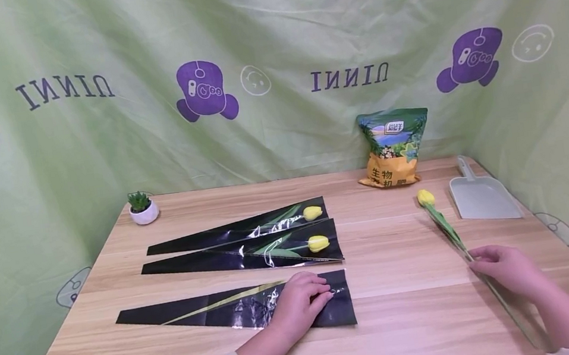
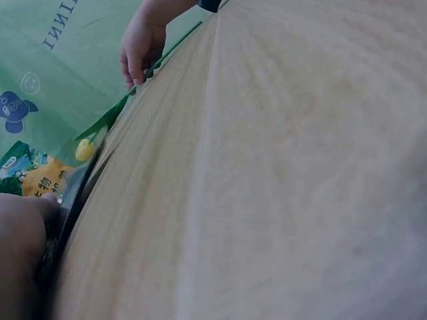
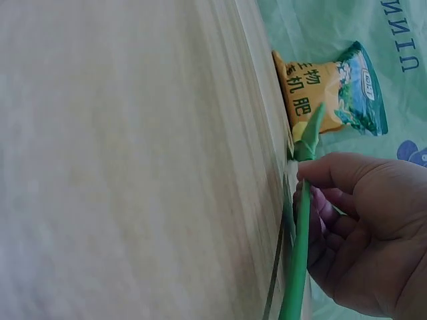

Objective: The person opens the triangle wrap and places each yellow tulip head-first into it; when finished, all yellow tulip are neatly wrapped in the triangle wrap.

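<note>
A yellow tulip with green leaves and a long stem lies slantwise at the right, its bloom toward the back. My right hand pinches its stem between thumb and fingers; the right wrist view shows the thumb against the green stem. On the front black flower sleeve, my left hand rests close to the wide end, covering part of it. This sleeve has a clear glossy front and a gold diagonal strip, and no bloom shows in it.
Behind it lie two similar sleeves, the middle one and the back one, each with a yellow tulip inside. A small potted succulent stands back left. A fertilizer bag and a grey dustpan are at the back right.
</note>
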A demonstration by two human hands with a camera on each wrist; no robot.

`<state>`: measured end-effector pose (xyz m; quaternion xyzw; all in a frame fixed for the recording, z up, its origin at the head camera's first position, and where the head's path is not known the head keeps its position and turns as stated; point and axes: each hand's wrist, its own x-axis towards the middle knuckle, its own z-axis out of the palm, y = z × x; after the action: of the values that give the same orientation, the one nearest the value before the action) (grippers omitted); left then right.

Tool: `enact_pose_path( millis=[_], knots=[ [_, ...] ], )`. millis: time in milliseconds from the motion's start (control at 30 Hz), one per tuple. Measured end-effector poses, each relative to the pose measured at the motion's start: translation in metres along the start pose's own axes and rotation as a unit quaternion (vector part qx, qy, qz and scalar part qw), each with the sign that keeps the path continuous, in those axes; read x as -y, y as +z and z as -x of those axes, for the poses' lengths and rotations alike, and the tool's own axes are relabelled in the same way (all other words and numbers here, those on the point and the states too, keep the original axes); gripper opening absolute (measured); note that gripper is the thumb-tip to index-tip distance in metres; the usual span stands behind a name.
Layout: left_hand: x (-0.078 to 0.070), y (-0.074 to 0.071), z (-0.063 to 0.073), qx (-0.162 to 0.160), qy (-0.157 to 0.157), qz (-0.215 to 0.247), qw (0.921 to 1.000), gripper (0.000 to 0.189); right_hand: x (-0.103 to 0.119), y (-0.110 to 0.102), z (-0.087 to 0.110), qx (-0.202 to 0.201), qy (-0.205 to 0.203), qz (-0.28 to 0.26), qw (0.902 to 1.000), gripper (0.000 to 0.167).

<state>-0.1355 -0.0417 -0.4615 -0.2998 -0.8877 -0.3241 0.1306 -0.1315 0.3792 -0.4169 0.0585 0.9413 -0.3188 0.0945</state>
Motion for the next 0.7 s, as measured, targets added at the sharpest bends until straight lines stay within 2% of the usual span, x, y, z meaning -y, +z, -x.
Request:
enact_pose_path(
  millis=[100,233,333,400,467,500,567,600,700],
  knots=[
    [0.001,0.001,0.000,-0.026,0.003,0.023,0.9994,0.012,0.004,0.002,0.001,0.001,-0.004,-0.037,0.9993,0.054],
    [0.000,0.000,-0.001,-0.020,-0.031,0.057,0.9977,0.013,0.010,0.004,0.001,0.006,-0.013,-0.111,0.9938,0.056],
    [-0.001,-0.001,-0.002,-0.019,-0.049,0.071,0.9961,0.014,0.017,0.007,0.000,0.004,-0.025,-0.184,0.9827,0.054],
    [-0.001,-0.001,-0.003,-0.026,-0.052,0.076,0.9954,0.013,0.022,0.010,-0.001,0.002,-0.036,-0.262,0.9643,0.037],
    [-0.002,-0.001,-0.004,-0.034,-0.053,0.081,0.9947,0.012,0.028,0.014,-0.003,0.001,-0.053,-0.344,0.9374,0.018],
    [-0.002,-0.001,-0.005,-0.038,-0.053,0.082,0.9946,0.012,0.032,0.016,-0.003,0.002,-0.064,-0.380,0.9229,0.014],
    [-0.002,-0.001,-0.005,-0.041,-0.058,0.085,0.9938,0.011,0.039,0.021,-0.004,0.004,-0.084,-0.442,0.8930,0.022],
    [-0.002,-0.001,-0.006,-0.043,-0.060,0.087,0.9934,0.011,0.043,0.024,-0.004,0.004,-0.094,-0.461,0.8822,0.024],
    [-0.001,0.000,-0.007,-0.048,-0.068,0.095,0.9920,0.012,0.056,0.033,-0.004,0.002,-0.113,-0.500,0.8585,0.021]
  ],
)
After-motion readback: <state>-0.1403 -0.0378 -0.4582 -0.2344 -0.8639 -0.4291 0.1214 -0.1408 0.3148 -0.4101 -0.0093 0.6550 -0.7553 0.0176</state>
